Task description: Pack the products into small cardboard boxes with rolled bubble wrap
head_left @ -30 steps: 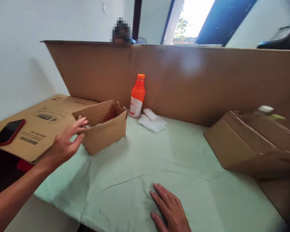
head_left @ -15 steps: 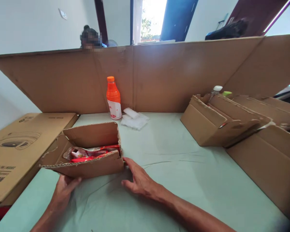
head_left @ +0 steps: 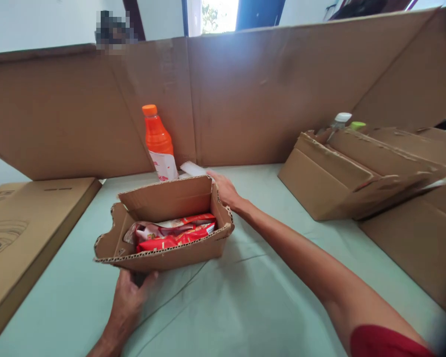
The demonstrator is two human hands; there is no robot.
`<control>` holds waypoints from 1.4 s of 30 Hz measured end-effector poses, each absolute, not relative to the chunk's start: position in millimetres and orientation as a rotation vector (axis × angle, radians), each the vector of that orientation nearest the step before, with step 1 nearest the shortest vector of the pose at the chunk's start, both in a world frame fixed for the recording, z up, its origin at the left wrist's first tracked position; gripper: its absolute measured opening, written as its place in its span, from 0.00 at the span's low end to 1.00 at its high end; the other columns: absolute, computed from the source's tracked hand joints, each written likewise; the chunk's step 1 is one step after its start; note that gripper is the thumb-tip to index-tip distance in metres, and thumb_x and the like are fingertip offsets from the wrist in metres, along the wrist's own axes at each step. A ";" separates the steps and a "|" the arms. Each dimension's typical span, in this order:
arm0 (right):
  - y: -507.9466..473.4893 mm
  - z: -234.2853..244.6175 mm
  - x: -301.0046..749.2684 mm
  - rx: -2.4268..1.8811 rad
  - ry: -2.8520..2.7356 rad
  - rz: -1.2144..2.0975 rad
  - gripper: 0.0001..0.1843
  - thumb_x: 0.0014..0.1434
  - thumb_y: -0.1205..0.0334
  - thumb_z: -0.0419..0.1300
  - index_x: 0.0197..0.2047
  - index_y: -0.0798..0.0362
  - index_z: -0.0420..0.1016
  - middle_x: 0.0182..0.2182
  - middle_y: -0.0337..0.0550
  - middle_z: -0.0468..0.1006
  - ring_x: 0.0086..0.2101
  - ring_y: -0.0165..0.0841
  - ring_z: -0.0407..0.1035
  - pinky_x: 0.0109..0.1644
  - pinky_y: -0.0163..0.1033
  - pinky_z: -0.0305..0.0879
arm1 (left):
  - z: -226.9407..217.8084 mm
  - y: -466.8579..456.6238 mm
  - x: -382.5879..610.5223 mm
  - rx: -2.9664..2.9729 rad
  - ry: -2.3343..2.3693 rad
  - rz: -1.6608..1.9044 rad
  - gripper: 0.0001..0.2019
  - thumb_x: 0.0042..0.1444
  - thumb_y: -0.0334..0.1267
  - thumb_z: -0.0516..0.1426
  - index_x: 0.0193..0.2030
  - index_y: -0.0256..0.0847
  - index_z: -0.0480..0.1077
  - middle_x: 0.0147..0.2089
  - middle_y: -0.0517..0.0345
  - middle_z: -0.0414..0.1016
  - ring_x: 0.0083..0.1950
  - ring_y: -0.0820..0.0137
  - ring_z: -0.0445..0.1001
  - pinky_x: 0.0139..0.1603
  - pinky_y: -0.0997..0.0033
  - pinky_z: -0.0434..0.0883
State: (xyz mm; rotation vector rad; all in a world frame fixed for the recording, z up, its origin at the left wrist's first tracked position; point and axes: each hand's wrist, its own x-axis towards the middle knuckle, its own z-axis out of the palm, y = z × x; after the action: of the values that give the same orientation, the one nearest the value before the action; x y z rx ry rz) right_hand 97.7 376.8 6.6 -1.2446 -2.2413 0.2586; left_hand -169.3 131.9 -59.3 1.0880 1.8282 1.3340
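Observation:
An open cardboard box sits in front of me, holding red snack packets. My left hand is at its near lower edge, thumb outside and fingers partly hidden beneath, gripping the box. My right hand reaches around the far right corner; most of its fingers are hidden behind the box wall, so I cannot see whether they grip it. Just beyond those fingers lies a white packet. An orange bottle with a white label stands behind the box.
A flat cardboard carton lies at the left. More open boxes stand at the right, with bottle tops showing. A tall cardboard panel closes off the back of the green-covered table. A person is beyond it.
The box has moved right across the table with my left hand at its near edge. My right hand has gone from the box's right side to behind its far right corner. The view has shifted.

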 end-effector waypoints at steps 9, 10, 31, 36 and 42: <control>413.7 15.6 90.1 -1.171 -1.825 0.453 0.18 0.62 0.64 0.56 0.54 0.54 0.75 0.58 0.50 0.76 0.55 0.40 0.71 0.58 0.49 0.69 | -76.6 127.9 -189.1 1.058 1.902 1.239 0.32 0.43 0.51 0.69 0.53 0.39 0.70 0.46 0.48 0.79 0.50 0.52 0.78 0.56 0.52 0.74; 401.6 19.8 101.5 -1.120 -1.717 0.479 0.16 0.63 0.62 0.56 0.52 0.54 0.76 0.53 0.49 0.79 0.51 0.39 0.73 0.54 0.47 0.70 | -75.2 128.5 -189.4 1.066 1.900 1.234 0.33 0.42 0.50 0.70 0.53 0.39 0.69 0.46 0.47 0.79 0.49 0.52 0.78 0.56 0.51 0.74; 124.1 8.3 203.0 -1.199 -1.679 0.564 0.09 0.63 0.58 0.61 0.44 0.48 0.81 0.45 0.46 0.84 0.47 0.40 0.77 0.48 0.46 0.75 | 1.6 36.3 -80.1 2.399 1.479 1.481 0.40 0.54 0.28 0.60 0.72 0.51 0.53 0.72 0.45 0.58 0.70 0.51 0.61 0.69 0.44 0.61; 93.4 38.7 199.4 -1.055 -1.703 0.530 0.08 0.63 0.64 0.62 0.43 0.46 0.81 0.41 0.43 0.84 0.45 0.39 0.78 0.50 0.48 0.76 | 16.7 56.0 -46.9 2.294 1.336 1.424 0.39 0.57 0.31 0.60 0.73 0.47 0.50 0.70 0.42 0.61 0.71 0.52 0.61 0.68 0.45 0.63; 65.4 83.7 192.4 -0.843 -1.687 0.517 0.15 0.61 0.71 0.63 0.46 0.41 0.81 0.41 0.40 0.84 0.44 0.37 0.78 0.48 0.46 0.79 | 34.2 97.1 -25.6 1.757 1.099 1.050 0.39 0.55 0.42 0.64 0.71 0.41 0.55 0.66 0.43 0.68 0.67 0.53 0.67 0.67 0.49 0.64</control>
State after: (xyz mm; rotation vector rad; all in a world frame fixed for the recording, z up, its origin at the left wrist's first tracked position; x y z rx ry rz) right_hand 192.4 65.4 83.7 -0.8429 -1.6868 0.5174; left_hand -25.6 97.1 34.2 1.7571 1.0989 1.0500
